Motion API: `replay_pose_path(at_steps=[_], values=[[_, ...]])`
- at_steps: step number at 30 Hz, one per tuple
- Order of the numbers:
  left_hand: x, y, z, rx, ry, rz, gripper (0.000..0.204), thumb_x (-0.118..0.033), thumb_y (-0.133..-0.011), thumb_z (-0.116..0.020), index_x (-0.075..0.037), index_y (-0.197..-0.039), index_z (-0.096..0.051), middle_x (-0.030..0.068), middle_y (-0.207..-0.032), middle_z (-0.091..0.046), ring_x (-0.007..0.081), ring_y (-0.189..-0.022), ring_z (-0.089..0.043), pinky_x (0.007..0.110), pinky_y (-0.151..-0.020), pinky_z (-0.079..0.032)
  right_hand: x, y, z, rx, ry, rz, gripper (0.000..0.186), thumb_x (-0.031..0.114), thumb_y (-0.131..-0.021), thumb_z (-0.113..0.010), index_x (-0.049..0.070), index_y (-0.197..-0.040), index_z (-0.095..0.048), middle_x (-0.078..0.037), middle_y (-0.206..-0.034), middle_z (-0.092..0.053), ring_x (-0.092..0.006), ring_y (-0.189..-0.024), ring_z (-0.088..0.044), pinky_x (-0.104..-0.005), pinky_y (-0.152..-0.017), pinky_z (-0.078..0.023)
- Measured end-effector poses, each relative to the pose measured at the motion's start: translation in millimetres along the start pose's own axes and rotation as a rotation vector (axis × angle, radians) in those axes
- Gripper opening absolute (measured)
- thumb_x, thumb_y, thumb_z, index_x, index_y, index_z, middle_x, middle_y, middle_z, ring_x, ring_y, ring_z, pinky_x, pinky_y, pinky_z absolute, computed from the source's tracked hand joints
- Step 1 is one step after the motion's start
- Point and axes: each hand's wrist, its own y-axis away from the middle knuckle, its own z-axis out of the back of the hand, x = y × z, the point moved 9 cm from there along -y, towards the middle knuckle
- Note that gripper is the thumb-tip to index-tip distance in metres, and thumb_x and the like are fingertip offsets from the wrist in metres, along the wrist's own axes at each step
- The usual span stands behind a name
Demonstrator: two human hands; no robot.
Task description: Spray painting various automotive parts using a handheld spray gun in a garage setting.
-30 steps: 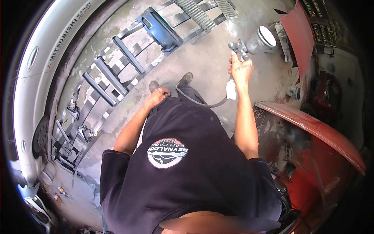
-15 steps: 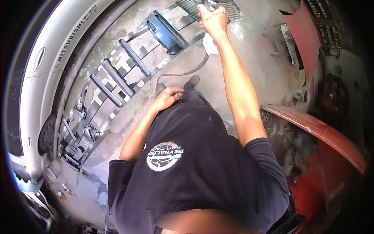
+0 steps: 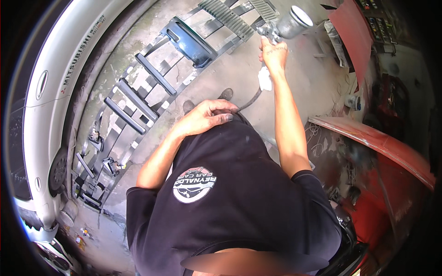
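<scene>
My right hand (image 3: 275,56) is stretched out ahead, gripping a spray gun (image 3: 271,33) by its handle. A silver paint cup (image 3: 293,24) with a pale lid sits on top of the gun. White cloth or paper (image 3: 264,79) is wrapped below the handle, where the dark air hose (image 3: 252,100) starts. That hose runs back to my left hand (image 3: 206,118), which is held in front of my body with its fingers closed on it. Beyond the hands, a glossy blue panel (image 3: 191,42) and grey ribbed panels (image 3: 228,19) lie on a low metal rack (image 3: 184,85).
Several dark strips (image 3: 155,74) and small brackets (image 3: 110,165) lie along the rack. A white vehicle (image 3: 55,92) stands on the left. To the right are a red panel (image 3: 353,41), a red car part (image 3: 368,138) and a small can (image 3: 353,102) on the concrete floor.
My right hand has moved right and back from over the ribbed panels, bringing the spray gun and its cup into full view. My left hand has shifted right, and the hose now meets its fingertips.
</scene>
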Motion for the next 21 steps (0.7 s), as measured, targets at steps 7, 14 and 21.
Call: replay_pose_path(at_steps=[7,14,21], values=[[-9.2,-5.2,-11.6,0.027,-0.088,0.020,0.033,-0.012,-0.098,-0.066,0.001,-0.128,-0.065,0.0098,-0.127,-0.064,0.0187,-0.117,-0.059,0.035,-0.101,-0.048,102.2,-38.0,-96.3,0.170,-0.074,0.309,0.029,0.027,-0.090,-0.074,-0.002,-0.088,-0.071,-0.006,-0.067,-0.070,-0.0130,-0.052,-0.066,-0.0298,-0.049,-0.055],[-17.2,-7.4,-13.7,0.052,0.049,-0.044,0.029,-0.009,-0.099,-0.065,0.001,-0.127,-0.066,0.0084,-0.127,-0.064,0.0168,-0.115,-0.060,0.032,-0.101,-0.049,66.1,-57.0,-62.2,0.066,0.026,0.355,0.032,0.029,-0.090,-0.074,-0.002,-0.091,-0.073,-0.008,-0.069,-0.071,-0.0141,-0.052,-0.066,-0.0305,-0.052,-0.057],[-21.0,-15.7,-7.6,0.033,0.035,0.009,0.029,-0.010,-0.098,-0.068,0.001,-0.124,-0.068,0.0083,-0.126,-0.067,0.0177,-0.117,-0.060,0.033,-0.102,-0.048,18.4,-71.9,-12.9,-0.085,0.060,0.266,0.032,0.031,-0.088,-0.073,-0.001,-0.095,-0.071,-0.017,-0.082,-0.073,-0.0322,-0.078,-0.071,-0.0409,-0.073,-0.056]])
